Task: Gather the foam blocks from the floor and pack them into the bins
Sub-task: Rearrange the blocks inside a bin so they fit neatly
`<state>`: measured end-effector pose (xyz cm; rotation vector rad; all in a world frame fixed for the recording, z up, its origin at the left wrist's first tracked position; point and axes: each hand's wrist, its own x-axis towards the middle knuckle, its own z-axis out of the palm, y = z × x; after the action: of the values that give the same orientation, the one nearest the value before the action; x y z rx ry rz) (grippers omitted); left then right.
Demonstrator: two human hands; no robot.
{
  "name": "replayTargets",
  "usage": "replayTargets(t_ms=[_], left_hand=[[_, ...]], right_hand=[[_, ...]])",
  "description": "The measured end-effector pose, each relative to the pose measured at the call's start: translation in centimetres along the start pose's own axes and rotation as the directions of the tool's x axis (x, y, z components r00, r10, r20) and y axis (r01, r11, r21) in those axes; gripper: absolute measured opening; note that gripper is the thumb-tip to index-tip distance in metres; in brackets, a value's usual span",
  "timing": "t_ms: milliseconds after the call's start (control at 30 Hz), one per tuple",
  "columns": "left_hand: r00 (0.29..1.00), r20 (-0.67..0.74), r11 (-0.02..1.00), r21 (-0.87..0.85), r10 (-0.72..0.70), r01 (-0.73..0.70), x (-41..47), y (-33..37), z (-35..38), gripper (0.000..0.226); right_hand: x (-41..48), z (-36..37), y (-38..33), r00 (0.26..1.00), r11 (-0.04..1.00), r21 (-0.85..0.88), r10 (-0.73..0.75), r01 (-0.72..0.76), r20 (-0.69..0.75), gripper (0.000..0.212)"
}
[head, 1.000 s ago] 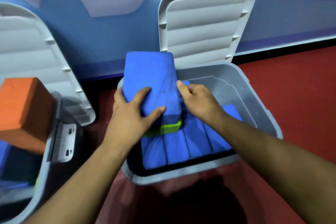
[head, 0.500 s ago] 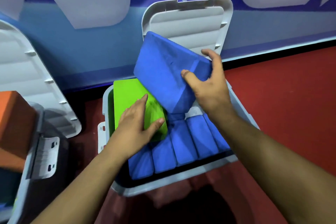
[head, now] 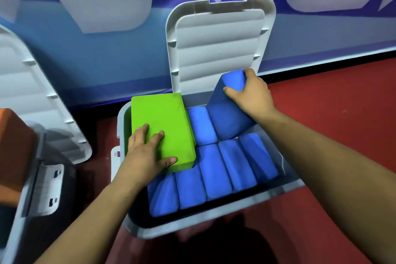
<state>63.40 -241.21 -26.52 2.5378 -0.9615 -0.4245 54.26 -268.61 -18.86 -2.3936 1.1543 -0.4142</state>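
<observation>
Right hand (head: 250,96) grips tilted blue block (head: 227,118) at 2 o'clock, left hand (head: 145,152) flat on green block (head: 162,113); tilt may wedge it.

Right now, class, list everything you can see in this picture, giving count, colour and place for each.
bin: one, grey, centre floor, lid open.
green block: one, green, bin's left side.
blue blocks: six seen, blue, packed in bin.
tilted blue block: one, blue, bin's far right.
second bin: one, grey, left edge.
orange block: one, orange, in second bin.
left hand: one, presses green block.
right hand: one, grips tilted blue block.
</observation>
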Motion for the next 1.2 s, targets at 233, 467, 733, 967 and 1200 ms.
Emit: replayTargets(t_ms=[233, 467, 733, 967, 1200], left_hand=[[1.0, -0.013, 1.0, -0.018, 0.017, -0.017, 0.1, -0.5, 0.5, 0.087], [0.999, -0.033, 0.995, -0.099, 0.023, -0.026, 0.4, -1.1, 1.0, 0.086], [0.987, -0.026, 0.941, -0.307, -0.157, 0.142, -0.6, -1.1, 0.4, 0.086], [0.977, -0.049, 0.871, -0.465, -0.206, 0.16, -0.7, -0.1, 0.2, 0.078], [0.971, -0.085, 0.711, -0.696, -0.223, 0.102, -1.1, 2.8, 0.6, 0.08]], right_hand=[[3.0, 7.1, 2.9, 0.91, 0.992, -0.108, 0.108, -0.07, 0.399, 0.067], [1.3, 13.0, 6.6, 0.884, 0.979, -0.151, 0.191, -0.139, 0.427, 0.069], [-8.7, 8.7, -0.9, 0.977, 0.987, 0.129, -0.115, 0.092, 0.182, 0.04], [-11.3, 8.8, -2.1, 0.941, 0.947, 0.322, -0.109, 0.0, 0.32, 0.04], [-11.8, 5.7, -1.8, 0.931, 0.582, 0.779, -0.099, -0.233, 0.352, 0.06]])
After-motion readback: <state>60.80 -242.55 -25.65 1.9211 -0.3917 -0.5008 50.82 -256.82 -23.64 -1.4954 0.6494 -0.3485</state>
